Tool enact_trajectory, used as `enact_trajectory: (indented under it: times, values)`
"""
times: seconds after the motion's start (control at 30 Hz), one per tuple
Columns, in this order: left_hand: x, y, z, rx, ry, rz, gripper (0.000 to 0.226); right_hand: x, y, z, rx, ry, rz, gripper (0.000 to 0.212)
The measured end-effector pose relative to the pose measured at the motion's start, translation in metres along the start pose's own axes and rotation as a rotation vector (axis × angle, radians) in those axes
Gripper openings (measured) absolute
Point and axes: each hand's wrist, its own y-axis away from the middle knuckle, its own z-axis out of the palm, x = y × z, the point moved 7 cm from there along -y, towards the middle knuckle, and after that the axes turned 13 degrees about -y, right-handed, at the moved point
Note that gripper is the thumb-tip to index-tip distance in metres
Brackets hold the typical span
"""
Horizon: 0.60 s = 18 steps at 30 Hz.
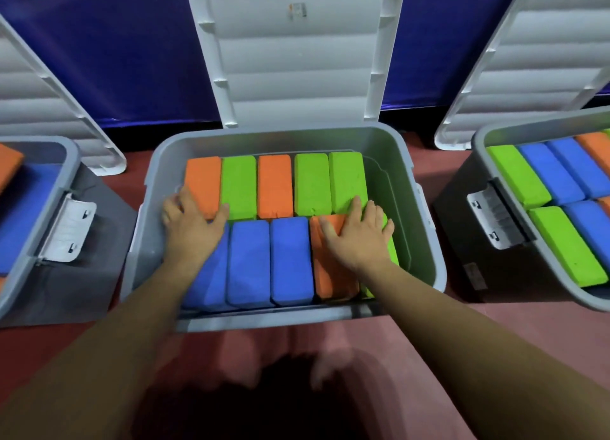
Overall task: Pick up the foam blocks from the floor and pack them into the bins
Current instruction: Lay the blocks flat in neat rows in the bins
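Foam blocks [292, 261] lie flat in bin [412, 228], long axes front-to-back.

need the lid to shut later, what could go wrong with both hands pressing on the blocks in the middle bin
The right hand presses the orange block and the front green block, which is squeezed against the bin wall; it may wedge crooked. The back row leaves a gap beside the back green block, which could tip into it. The upright lid might fall forward if the bin is jolted.
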Motion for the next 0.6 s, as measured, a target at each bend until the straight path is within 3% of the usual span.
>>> enact_trajectory:
  times: [0.13,0.3,0.43,0.5,0.6]
  values:
    - [-0.004,-0.018,0.026,-0.205,0.045,-0.128,0.108,-0.003,-0.032,-0.012,0.063,-0.042,0.053,0.089]
    - [-0.008,-0.013,0.030,-0.085,0.105,-0.071,0.111,0.009,-0.038,-0.015,0.084,-0.108,0.038,0.073]
    - [-0.020,-0.013,0.025,-0.036,0.188,0.044,0.100,0.008,-0.039,-0.026,0.083,-0.152,-0.031,0.060]
    - [-0.025,-0.014,0.027,-0.048,0.201,0.088,0.091,0.013,-0.042,-0.031,0.013,-0.230,-0.054,0.061]
    - [-0.028,-0.016,0.031,-0.105,0.088,0.083,0.080,0.024,-0.047,-0.032,-0.203,-0.393,-0.040,0.080]
